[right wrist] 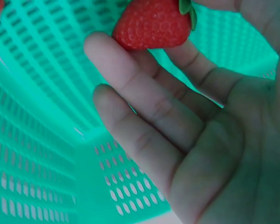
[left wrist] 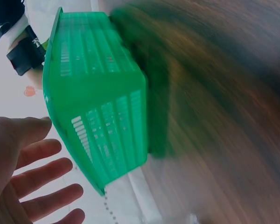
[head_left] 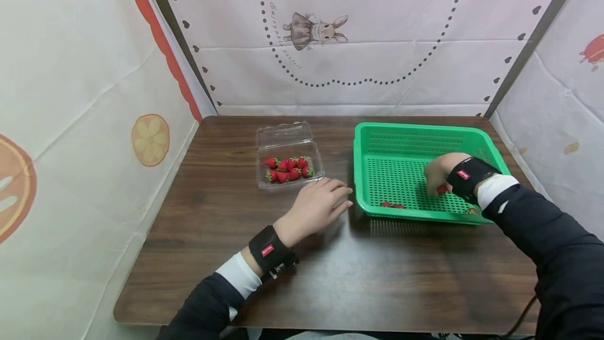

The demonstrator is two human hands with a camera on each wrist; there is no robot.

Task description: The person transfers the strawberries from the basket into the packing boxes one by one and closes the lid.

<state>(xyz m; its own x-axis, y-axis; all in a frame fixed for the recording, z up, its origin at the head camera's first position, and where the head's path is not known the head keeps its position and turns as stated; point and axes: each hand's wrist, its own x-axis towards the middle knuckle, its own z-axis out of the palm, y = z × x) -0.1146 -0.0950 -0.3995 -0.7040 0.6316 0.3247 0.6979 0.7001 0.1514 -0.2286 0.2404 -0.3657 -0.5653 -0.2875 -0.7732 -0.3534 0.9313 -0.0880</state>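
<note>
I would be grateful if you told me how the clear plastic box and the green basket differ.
The clear plastic box is see-through with a hinged lid standing open; the green basket is opaque, perforated and lidless. The box is smaller and holds a cluster of strawberries; the basket holds only a few, scattered. Both sit on the wooden table.

I sit at a dark wood-grain desk (head_left: 330,272) boxed in by pale printed cloth walls — a rabbit (head_left: 315,29) inside a dotted loop behind, orange slices (head_left: 150,139) to my left, dark poles (head_left: 533,41) in the corners.
</note>
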